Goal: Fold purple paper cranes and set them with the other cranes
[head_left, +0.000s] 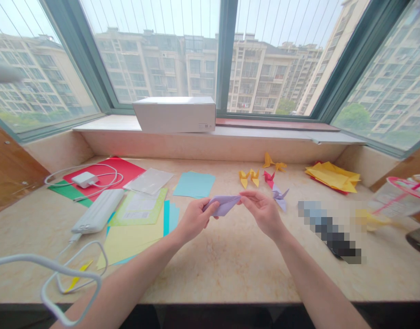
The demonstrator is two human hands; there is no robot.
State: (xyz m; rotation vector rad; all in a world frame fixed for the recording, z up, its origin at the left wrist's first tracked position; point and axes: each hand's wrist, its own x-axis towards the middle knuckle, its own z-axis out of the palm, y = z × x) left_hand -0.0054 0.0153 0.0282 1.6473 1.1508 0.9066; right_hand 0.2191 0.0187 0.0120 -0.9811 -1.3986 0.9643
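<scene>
A folded piece of lilac paper (pixel 226 204) is held above the marble counter (pixel 230 265) between both hands. My left hand (pixel 195 219) pinches its left end, fingers closed round it. My right hand (pixel 263 211) pinches its right tip between thumb and forefinger. Just beyond my right hand lie finished paper cranes: a lilac one (pixel 280 196), a red one (pixel 268 177), two yellow ones (pixel 249 177) and an orange one (pixel 273 162).
Sheets of coloured paper (pixel 137 228) and a light blue sheet (pixel 194 184) lie at left, with a white power bank (pixel 98 211), charger and cables (pixel 86 179). A white box (pixel 175 114) sits on the sill. A yellow paper stack (pixel 333 176) lies at right.
</scene>
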